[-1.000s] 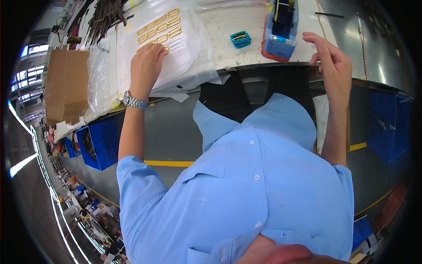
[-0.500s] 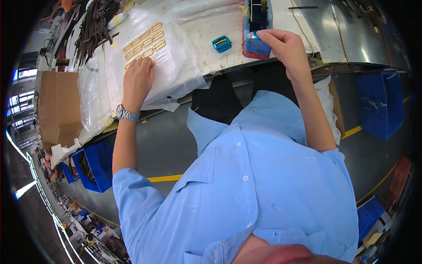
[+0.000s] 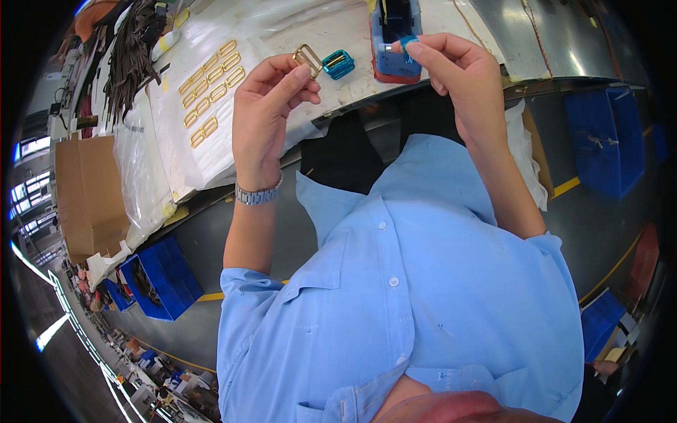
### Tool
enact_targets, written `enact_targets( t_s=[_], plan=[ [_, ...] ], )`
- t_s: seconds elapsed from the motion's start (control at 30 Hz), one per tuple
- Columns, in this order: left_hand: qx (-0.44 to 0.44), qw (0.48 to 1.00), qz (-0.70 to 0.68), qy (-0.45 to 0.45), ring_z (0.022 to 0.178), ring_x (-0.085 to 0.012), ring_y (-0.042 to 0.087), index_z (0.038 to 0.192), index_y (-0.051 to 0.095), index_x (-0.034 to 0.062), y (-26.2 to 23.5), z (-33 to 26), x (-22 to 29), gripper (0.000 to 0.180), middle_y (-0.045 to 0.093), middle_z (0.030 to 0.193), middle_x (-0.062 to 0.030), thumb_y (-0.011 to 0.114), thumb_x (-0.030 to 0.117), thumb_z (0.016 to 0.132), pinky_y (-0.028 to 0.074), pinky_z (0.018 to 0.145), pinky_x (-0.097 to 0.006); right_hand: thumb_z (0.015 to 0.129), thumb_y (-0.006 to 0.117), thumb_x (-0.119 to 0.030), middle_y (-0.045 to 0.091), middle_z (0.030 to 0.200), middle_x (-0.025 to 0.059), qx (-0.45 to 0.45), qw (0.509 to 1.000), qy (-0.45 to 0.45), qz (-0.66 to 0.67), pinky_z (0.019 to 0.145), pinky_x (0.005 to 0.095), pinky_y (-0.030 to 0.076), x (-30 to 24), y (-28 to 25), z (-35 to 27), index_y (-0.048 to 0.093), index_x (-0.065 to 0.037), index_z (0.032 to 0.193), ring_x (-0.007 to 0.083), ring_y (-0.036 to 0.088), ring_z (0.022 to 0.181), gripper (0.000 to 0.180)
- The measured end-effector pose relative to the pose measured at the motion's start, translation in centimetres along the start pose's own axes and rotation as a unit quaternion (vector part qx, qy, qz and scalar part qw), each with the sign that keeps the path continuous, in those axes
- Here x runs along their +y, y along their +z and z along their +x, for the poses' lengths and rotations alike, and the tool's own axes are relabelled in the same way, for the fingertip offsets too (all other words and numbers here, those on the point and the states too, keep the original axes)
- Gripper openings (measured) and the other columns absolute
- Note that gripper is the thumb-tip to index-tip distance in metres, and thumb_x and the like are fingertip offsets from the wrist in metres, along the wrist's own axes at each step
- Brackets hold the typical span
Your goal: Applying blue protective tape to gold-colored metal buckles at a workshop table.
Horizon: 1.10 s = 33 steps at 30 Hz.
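Observation:
My left hand (image 3: pixel 271 99) is closed, pinching a gold slide buckle (image 3: pixel 307 60) between thumb and fingertips above the table. Just right of that buckle lies a stack of buckles wrapped in shiny teal film (image 3: pixel 339 65). Thumb and fingers of my right hand (image 3: pixel 462 74) pinch a small piece of teal film (image 3: pixel 407 45) at the near end of a blue tape dispenser (image 3: pixel 396 65) with a red base. More gold buckles (image 3: pixel 214 87) lie in rows on white sheeting, left of my left hand.
Dark strips (image 3: pixel 137 63) hang in a bundle at the far left of the table (image 3: pixel 356 95). A cardboard box (image 3: pixel 88 190) stands left. Blue bins (image 3: pixel 163 278) stand on the floor at left, with another blue bin (image 3: pixel 608 144) at right.
My left hand has lifted a gold buckle from the rows and carried it right, beside the teal-wrapped stack. My right hand stays at the dispenser, and more teal film shows in its fingers.

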<state>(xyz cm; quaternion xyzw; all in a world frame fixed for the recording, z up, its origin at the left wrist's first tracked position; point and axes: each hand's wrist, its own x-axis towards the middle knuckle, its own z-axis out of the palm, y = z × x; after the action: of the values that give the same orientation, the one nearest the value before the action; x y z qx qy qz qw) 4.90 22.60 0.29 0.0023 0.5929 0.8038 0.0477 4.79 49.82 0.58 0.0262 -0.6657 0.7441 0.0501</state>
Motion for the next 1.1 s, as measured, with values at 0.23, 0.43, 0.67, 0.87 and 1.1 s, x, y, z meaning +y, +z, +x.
enact_targets(
  t_s=[0.23, 0.43, 0.67, 0.87, 1.1],
  plan=[
    [-0.07, 0.993, 0.003, -0.097, 0.072, -0.0102, 0.063, 0.109, 0.073, -0.001, 5.9, -2.7, 0.2, 0.017, 0.07, 0.085, -0.0039, 0.076, 0.013, 0.101, 0.05, 0.064, -0.025, 0.104, 0.069, -0.013, 0.082, 0.1, 0.011, -0.103, 0.969, 0.206, 0.086, 0.058, 0.0216, 0.051, 1.2, -0.9, -7.7, 0.073, 0.002, 0.104, 0.0075, 0.067, 0.065, 0.015],
    [-0.094, 0.987, 0.062, -0.111, 0.078, -0.0092, 0.065, 0.108, 0.074, -0.0023, 7.0, -3.6, -0.6, 0.018, 0.073, 0.093, -0.0046, 0.079, 0.013, 0.099, 0.051, 0.072, -0.024, 0.104, 0.066, -0.007, 0.081, 0.102, 0.0118, -0.133, 0.966, 0.198, 0.101, 0.066, 0.0249, 0.059, 2.3, -0.9, -7.6, 0.068, 0.004, 0.111, 0.0111, 0.074, 0.076, 0.013],
    [-0.093, 0.983, 0.062, -0.147, 0.09, -0.0105, 0.068, 0.106, 0.075, -0.0019, 8.2, -4.3, -0.8, 0.016, 0.075, 0.096, -0.0042, 0.08, 0.011, 0.097, 0.053, 0.085, -0.025, 0.104, 0.065, -0.005, 0.08, 0.104, 0.0119, -0.123, 0.967, 0.192, 0.115, 0.07, 0.0271, 0.061, 2.5, -1.4, -8.0, 0.069, 0.005, 0.118, 0.0138, 0.076, 0.081, 0.017],
    [-0.08, 0.983, 0.073, -0.151, 0.089, -0.0107, 0.067, 0.105, 0.075, -0.0014, 8.1, -4.2, -2.1, 0.015, 0.074, 0.095, -0.0039, 0.08, 0.011, 0.097, 0.053, 0.084, -0.025, 0.104, 0.064, -0.005, 0.08, 0.104, 0.0115, -0.115, 0.968, 0.181, 0.127, 0.073, 0.0272, 0.062, 2.1, -1.2, -8.4, 0.069, 0.006, 0.126, 0.0156, 0.077, 0.084, 0.024],
    [-0.074, 0.978, 0.073, -0.179, 0.086, -0.0097, 0.065, 0.103, 0.076, -0.0007, 7.6, -3.8, -2.6, 0.013, 0.074, 0.093, -0.0024, 0.08, 0.011, 0.097, 0.052, 0.082, -0.025, 0.103, 0.068, -0.006, 0.08, 0.104, 0.0119, -0.135, 0.964, 0.173, 0.15, 0.075, 0.0275, 0.062, 2.8, -0.9, -8.5, 0.069, 0.006, 0.126, 0.0169, 0.079, 0.088, 0.026]
  ],
)
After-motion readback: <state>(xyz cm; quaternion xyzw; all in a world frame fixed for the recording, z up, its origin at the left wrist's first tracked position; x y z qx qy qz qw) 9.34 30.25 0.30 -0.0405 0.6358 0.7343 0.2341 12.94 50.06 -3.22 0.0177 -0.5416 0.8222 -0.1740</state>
